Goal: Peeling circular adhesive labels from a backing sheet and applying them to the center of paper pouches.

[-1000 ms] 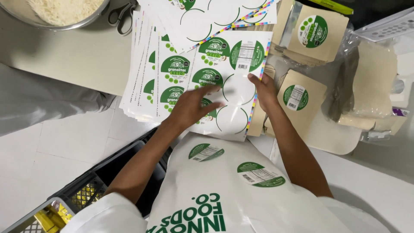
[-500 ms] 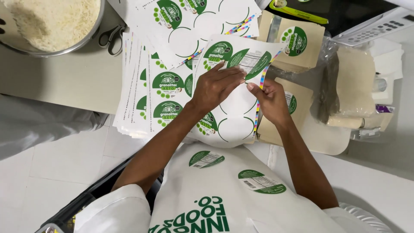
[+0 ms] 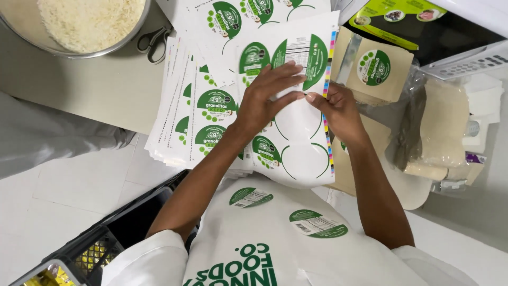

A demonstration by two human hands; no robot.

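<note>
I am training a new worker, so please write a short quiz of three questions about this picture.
1. True or false: both hands touch the label sheet.
2. What lies beside the metal bowl? A) scissors B) a knife C) a pen
3. How many labels are stuck on the apron?

Key:
1. True: the left hand and right hand both hold it.
2. A, the scissors.
3. Two.
</note>
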